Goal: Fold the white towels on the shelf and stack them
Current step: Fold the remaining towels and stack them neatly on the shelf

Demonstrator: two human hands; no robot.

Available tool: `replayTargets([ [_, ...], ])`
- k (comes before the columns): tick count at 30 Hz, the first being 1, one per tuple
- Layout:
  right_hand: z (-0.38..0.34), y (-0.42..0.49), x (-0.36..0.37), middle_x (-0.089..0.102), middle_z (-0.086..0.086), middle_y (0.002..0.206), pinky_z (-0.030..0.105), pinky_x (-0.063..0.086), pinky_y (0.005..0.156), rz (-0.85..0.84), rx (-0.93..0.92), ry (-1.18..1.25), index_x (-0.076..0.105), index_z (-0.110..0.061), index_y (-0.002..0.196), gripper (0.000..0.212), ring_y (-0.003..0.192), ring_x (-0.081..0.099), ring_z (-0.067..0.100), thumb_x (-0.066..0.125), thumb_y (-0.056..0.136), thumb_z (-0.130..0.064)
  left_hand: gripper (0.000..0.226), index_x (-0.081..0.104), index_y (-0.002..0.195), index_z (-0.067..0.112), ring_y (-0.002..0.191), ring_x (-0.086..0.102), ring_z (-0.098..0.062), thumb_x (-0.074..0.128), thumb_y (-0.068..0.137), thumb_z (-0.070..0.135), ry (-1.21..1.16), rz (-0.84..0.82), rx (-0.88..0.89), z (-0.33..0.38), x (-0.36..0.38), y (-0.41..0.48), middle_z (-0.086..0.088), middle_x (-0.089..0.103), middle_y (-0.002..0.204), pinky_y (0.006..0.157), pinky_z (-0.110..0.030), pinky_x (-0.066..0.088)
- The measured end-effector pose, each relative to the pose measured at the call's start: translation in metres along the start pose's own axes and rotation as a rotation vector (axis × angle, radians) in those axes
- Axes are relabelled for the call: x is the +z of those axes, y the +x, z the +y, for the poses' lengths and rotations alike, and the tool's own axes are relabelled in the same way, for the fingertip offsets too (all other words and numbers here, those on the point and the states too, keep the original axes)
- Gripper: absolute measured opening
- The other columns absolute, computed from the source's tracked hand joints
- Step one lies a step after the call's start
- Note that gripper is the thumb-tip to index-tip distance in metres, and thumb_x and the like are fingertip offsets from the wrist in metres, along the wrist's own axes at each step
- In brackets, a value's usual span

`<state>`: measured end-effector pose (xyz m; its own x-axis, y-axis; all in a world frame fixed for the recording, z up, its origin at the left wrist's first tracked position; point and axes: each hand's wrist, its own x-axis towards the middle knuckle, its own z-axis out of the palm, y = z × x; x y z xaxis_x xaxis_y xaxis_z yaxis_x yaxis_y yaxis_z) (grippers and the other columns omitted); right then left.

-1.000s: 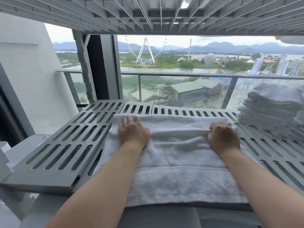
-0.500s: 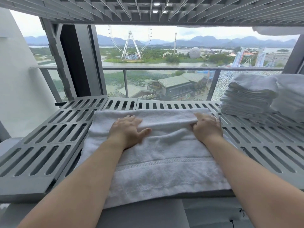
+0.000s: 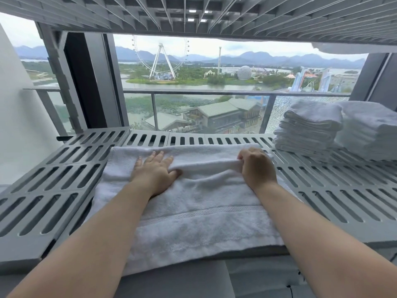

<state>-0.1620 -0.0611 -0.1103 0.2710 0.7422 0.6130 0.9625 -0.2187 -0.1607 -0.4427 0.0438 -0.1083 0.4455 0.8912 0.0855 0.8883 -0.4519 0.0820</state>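
The big gray shelf (image 3: 53, 179) has slots in it. A white towel (image 3: 193, 211) lies across its middle, with the near edge hanging over the front. On the right end, folded towels (image 3: 309, 130) sit in two piles, so much of the job looks done. This towel is only partly folded and not stacked yet. The left hand (image 3: 155, 173) lies flat on it, fingers straight. The right hand (image 3: 256, 166) pinches the folded-over edge.

Soft overcast daylight was admitted through the window (image 3: 214, 82) behind the shelf (image 3: 25, 248); only faint shadows were cast, and straight lines were bowed near the edges.
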Motion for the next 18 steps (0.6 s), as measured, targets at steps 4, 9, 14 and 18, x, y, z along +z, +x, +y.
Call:
replayTargets([
  [4, -0.002, 0.001, -0.002, 0.064, 0.007, 0.087, 0.040, 0.045, 0.084, 0.165, -0.090, -0.086, 0.068, -0.014, 0.084, 0.023, 0.086, 0.057, 0.029, 0.060, 0.077, 0.007, 0.052, 0.049, 0.146, 0.035, 0.149, 0.030, -0.018, 0.036, 0.098, 0.020, -0.222, 0.237, 0.008, -0.004, -0.003, -0.005, 0.003, 0.044, 0.156, 0.123, -0.052, 0.018],
  [9, -0.001, -0.002, 0.001, 0.067, 0.007, 0.084, 0.037, 0.049, 0.078, -0.004, 0.023, -0.061, 0.068, -0.013, 0.082, 0.021, 0.085, 0.060, 0.029, 0.050, 0.081, -0.002, 0.062, 0.062, 0.136, 0.031, 0.144, 0.039, -0.018, 0.038, 0.092, -0.005, -0.263, 0.345, 0.030, -0.003, -0.002, -0.012, 0.000, 0.051, 0.150, 0.121, -0.046, 0.027],
  [14, -0.003, -0.001, -0.001, 0.067, 0.013, 0.079, 0.034, 0.045, 0.068, 0.020, 0.057, -0.042, 0.069, -0.006, 0.078, 0.020, 0.082, 0.060, 0.032, 0.051, 0.076, 0.003, 0.053, 0.068, 0.129, 0.032, 0.142, 0.043, -0.019, 0.044, 0.096, -0.002, -0.156, 0.473, 0.104, -0.004, -0.002, -0.015, 0.000, 0.054, 0.148, 0.117, -0.044, 0.032],
  [18, -0.007, -0.002, -0.007, 0.066, 0.016, 0.074, 0.036, 0.047, 0.070, 0.047, 0.025, -0.058, 0.068, -0.003, 0.072, 0.015, 0.080, 0.060, 0.033, 0.055, 0.071, 0.005, 0.062, 0.057, 0.140, 0.037, 0.150, 0.027, -0.013, 0.037, 0.092, 0.003, -0.172, 0.229, 0.000, -0.005, -0.009, -0.021, 0.005, 0.041, 0.158, 0.120, -0.044, 0.024],
])
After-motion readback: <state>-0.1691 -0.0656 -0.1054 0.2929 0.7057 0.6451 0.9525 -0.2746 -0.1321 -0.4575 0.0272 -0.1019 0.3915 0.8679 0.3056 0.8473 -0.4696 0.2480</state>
